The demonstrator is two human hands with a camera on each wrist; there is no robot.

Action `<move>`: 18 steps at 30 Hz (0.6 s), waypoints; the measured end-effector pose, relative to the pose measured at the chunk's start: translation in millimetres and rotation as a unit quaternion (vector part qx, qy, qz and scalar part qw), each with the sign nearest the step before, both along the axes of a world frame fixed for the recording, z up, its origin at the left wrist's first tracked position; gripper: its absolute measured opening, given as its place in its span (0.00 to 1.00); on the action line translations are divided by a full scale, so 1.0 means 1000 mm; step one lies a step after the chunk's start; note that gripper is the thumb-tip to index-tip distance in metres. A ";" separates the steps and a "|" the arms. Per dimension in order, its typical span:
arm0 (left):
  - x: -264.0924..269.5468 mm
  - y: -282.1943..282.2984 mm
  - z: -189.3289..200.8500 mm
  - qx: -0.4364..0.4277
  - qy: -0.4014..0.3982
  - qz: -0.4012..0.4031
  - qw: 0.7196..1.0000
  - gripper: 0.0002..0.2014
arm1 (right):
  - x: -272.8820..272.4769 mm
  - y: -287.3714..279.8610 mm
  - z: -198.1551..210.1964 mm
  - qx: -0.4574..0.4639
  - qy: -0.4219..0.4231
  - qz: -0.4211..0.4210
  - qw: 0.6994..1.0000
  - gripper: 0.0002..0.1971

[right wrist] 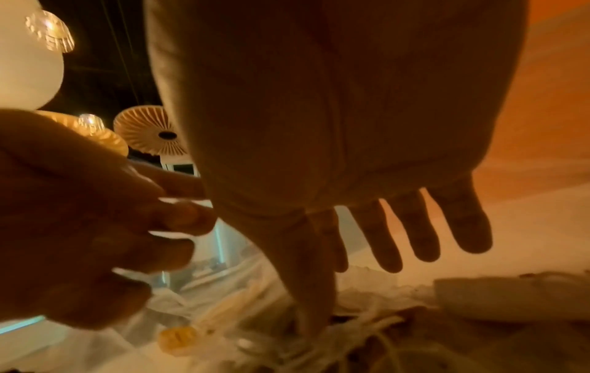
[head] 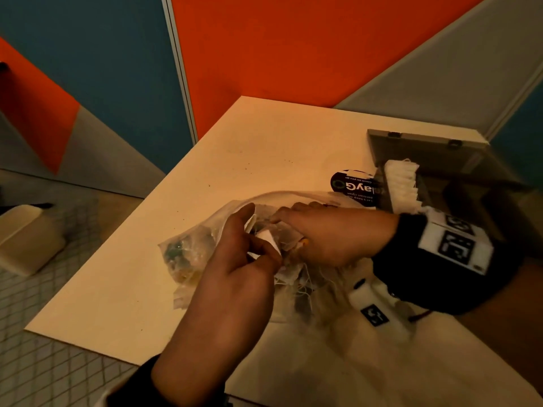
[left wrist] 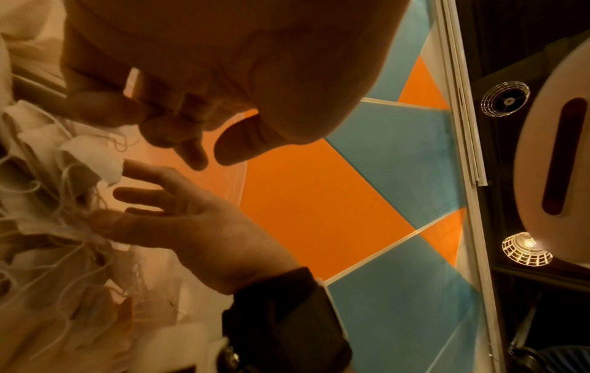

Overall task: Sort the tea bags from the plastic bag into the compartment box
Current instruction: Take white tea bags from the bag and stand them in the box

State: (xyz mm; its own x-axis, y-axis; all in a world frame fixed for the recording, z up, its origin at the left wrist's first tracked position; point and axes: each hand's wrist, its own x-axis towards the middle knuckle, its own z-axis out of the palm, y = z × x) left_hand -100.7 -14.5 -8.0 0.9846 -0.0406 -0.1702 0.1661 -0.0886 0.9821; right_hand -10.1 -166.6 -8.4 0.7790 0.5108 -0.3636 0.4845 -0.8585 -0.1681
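Observation:
A clear plastic bag point(head: 188, 248) lies in the middle of the table, full of tangled tea bags point(head: 296, 284) with white strings. My left hand point(head: 258, 245) is at the bag's mouth and grips a few white tea bags point(head: 269, 237) between its curled fingers; the right wrist view shows them as white edges point(right wrist: 169, 234) between those fingers. My right hand point(head: 293, 215) reaches into the bag with straight, spread fingers point(right wrist: 399, 239), the thumb pointing down into the heap point(left wrist: 48, 202). The open compartment box point(head: 426, 145) stands at the back right with a row of white tea bags point(head: 401, 183) inside.
A round black sticker point(head: 351, 186) is on the table point(head: 235, 148) between the bag and the box. The table's left edge runs diagonally, with tiled floor and a pale seat point(head: 26, 239) beyond it. Orange, blue and grey wall panels close off the back.

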 end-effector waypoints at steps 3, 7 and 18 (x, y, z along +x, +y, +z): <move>0.001 -0.002 0.000 0.000 -0.007 0.004 1.000 0.28 | 0.012 0.005 -0.006 -0.028 0.023 -0.020 0.999 0.38; 0.004 0.000 -0.006 -0.024 0.001 0.008 1.000 0.29 | 0.019 0.008 -0.015 -0.005 -0.006 -0.027 1.000 0.28; 0.005 0.000 -0.003 -0.026 -0.009 0.022 0.999 0.22 | 0.012 -0.007 0.003 0.198 -0.004 -0.117 0.973 0.15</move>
